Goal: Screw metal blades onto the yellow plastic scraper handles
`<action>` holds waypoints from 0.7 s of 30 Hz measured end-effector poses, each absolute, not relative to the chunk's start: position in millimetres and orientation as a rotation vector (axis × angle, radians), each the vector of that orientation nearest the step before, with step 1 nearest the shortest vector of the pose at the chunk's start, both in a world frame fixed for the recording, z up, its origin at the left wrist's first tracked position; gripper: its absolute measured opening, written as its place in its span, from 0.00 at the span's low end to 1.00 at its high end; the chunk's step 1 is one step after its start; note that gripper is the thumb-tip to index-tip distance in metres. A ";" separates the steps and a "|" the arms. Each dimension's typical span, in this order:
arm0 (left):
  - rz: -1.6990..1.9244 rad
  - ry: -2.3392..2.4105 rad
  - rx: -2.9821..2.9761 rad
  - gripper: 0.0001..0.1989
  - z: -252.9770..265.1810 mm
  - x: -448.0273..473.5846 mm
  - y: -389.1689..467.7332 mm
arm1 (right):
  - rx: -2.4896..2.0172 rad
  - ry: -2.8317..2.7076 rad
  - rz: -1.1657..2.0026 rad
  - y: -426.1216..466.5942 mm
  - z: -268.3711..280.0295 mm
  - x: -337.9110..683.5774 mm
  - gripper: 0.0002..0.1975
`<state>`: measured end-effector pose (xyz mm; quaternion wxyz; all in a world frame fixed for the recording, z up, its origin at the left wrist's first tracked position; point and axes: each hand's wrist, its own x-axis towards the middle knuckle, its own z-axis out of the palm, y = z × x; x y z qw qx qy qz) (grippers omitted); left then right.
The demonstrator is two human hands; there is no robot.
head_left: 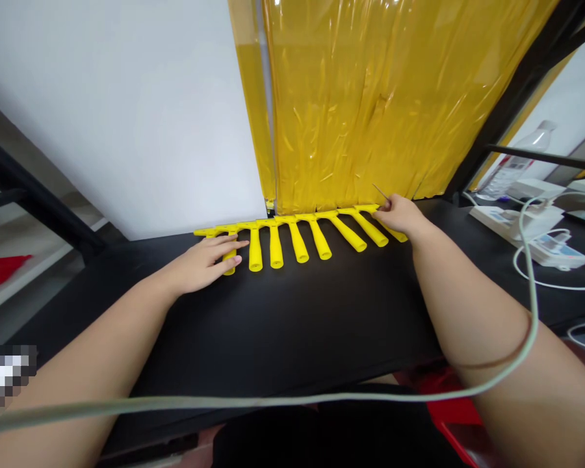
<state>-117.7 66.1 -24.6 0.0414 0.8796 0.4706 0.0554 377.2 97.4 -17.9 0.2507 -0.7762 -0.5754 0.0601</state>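
Note:
A row of several yellow T-shaped plastic handles (299, 244) lies on the black tabletop (297, 312), their crosspieces against the back edge and round stems toward me. My left hand (214, 260) rests over the leftmost handle (230, 268), fingers stretched out and thumb apart, partly covering it. At the other end of the row, my right hand (402, 214) is closed in a pinch on a thin dark stick (380, 192) that points up and left. The rightmost handle (398, 235) lies under this hand, partly hidden by it; I cannot tell whether they touch.
Behind the row stand a white panel (127, 117) and a yellow film curtain (370, 97). A white power strip (526, 234) and a clear bottle (517, 159) are at the right. A pale cable (273, 401) loops across the foreground over my right forearm.

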 end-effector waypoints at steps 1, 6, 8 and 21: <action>0.170 1.440 2.695 0.38 -24.7 -117.6 66.2 | -2.042 -1.629 0.162 95.2 -16.7 371.8 0.10; 0.176 1.441 2.687 0.39 -24.2 -116.7 65.6 | -1.904 -1.918 0.125 83.6 -12.2 336.6 0.13; 0.172 1.451 2.677 0.40 -24.2 -116.6 65.8 | -1.912 -1.979 0.139 81.3 -13.3 325.5 0.14; 0.154 1.473 2.663 0.40 -24.2 -115.1 66.0 | -2.022 -1.811 0.008 88.7 -17.8 335.5 0.09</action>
